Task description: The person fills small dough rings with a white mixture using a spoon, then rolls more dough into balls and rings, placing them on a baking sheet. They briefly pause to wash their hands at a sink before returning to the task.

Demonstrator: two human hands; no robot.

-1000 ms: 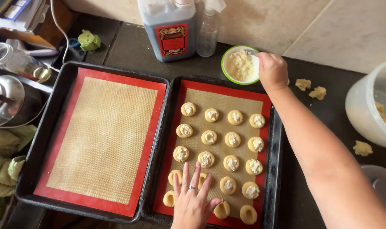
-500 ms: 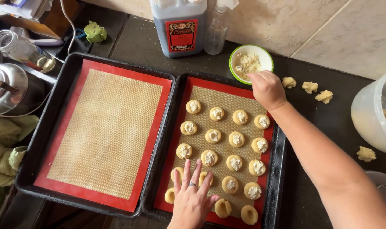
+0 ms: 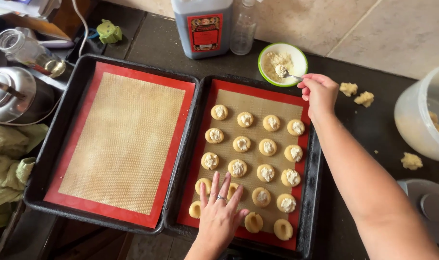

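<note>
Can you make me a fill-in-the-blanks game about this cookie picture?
1. The right hand holds a spoon over the small ____ bowl.
2. The left hand rests flat on the ____ baking tray.
3. The mat on the left tray holds ____ cookies.

Missing words: green; right; no

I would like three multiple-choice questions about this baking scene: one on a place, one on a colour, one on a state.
1. Where is the small bowl?
A. behind the right tray
B. on the left tray
C. inside the white tub

2. What colour is the border of the baking mats?
A. blue
B. red
C. green

3. What is the right hand doing?
A. resting flat on a mat
B. holding a spoon loaded with filling
C. gripping the bottle

Answers:
1 A, the bowl stands on the counter just beyond the tray of cookies.
2 B, both mats show red edges.
3 B, the spoon tip sits over the bowl.
</note>
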